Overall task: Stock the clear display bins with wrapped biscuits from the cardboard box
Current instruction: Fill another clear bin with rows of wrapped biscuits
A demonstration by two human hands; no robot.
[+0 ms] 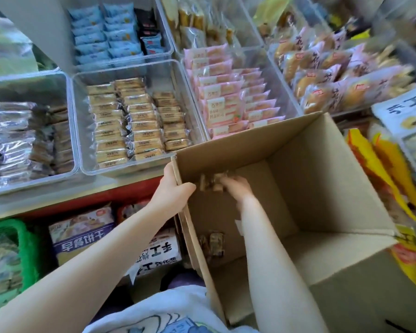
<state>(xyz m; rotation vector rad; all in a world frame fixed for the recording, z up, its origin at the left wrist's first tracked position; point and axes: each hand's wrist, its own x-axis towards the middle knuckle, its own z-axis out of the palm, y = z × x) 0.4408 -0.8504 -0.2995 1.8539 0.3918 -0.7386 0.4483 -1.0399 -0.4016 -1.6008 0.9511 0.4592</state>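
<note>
— Gripping what with your left hand [175,188]?
— The cardboard box [298,188] wall. Your right hand [237,187], inside it, clutches wrapped biscuits [210,182]; more biscuits [213,243] lie below your wrist.

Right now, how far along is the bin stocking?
Mostly done: the cardboard box is nearly empty and the beige-biscuit bin holds three full rows. In hand: the right hand reaches among blurred biscuits inside; the left hand grips the box wall. Left: a few packets on the box floor.
</note>
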